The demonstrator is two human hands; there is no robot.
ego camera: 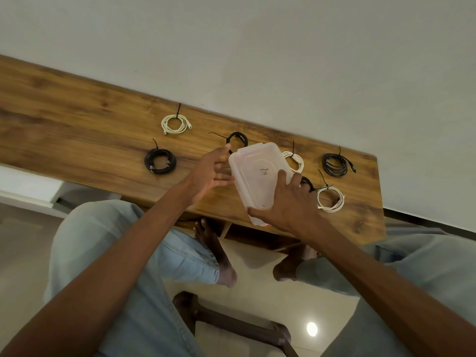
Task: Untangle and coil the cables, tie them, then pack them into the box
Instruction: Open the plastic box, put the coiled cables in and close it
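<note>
1. A clear plastic box (258, 176) with its lid on sits near the front edge of the wooden surface (77, 119), between both hands.
2. The left hand (212, 167) is spread, its straight fingers touching the left side of the box.
3. The right hand (286, 199) grips the near right corner of the box, thumb along the near end and fingers curled over the lid.
4. Coiled, tied cables lie on the surface around the box: a black coil (160, 161) to the left, a white coil (175, 124) far left, a black coil (237, 139) just behind the box.
5. To the right are a white coil (295, 161), a black coil (334, 164) and a nearer white coil (330, 199).
6. Another dark cable (307, 182) shows beside the right fingers, mostly hidden.
</note>
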